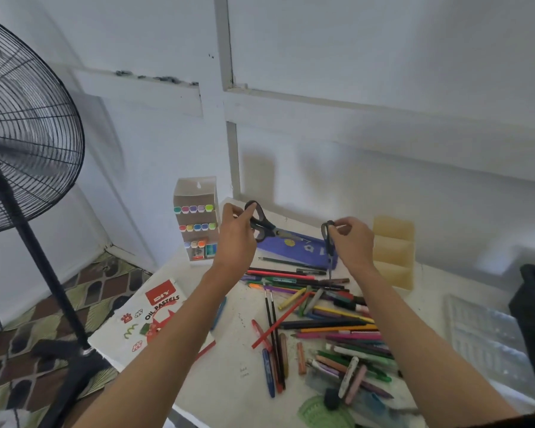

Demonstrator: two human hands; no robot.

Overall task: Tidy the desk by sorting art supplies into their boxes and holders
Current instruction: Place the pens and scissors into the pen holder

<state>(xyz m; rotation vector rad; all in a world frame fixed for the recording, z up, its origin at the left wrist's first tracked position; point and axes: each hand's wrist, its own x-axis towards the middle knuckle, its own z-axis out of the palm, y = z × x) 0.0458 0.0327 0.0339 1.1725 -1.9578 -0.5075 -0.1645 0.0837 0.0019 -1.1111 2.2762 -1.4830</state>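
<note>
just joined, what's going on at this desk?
A person is mid-tidy. The left hand holds the large black-handled scissors by a handle loop. The right hand pinches the smaller scissors, blades hanging down. Both pairs are raised over the purple pencil case. Loose pencils and pens litter the desk. The marker holder holds rows of markers.

L grip (237,233) holds black scissors (264,226), R grip (351,242) pinches 2nd scissors (328,242), above pencils (322,322) on desk (238,350).
</note>
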